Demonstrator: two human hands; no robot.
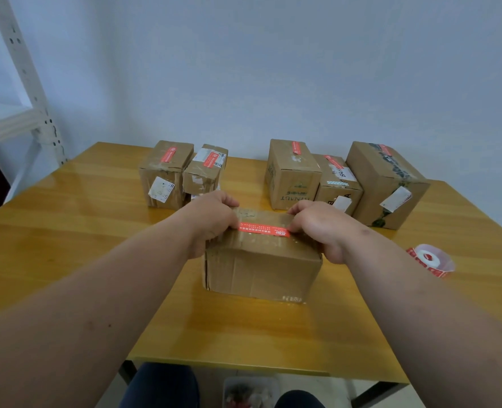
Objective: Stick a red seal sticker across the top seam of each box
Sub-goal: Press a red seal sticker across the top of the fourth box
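Sealing at the desk [96, 260] | box [261, 260] sits front and centre, sticker [264, 230] across its top | left hand [211, 222] and right hand [317, 228], fingers curled, press sticker ends | thin, floppy film, best held by its ends; cardboard looks light, stiff.

Wooden table [67, 260], white metal shelf rack [23, 83] at left, pale wall [273, 69] behind.

A glossy wooden table [96, 260] carries six cardboard boxes [263, 260] and a sticker roll [432, 260]
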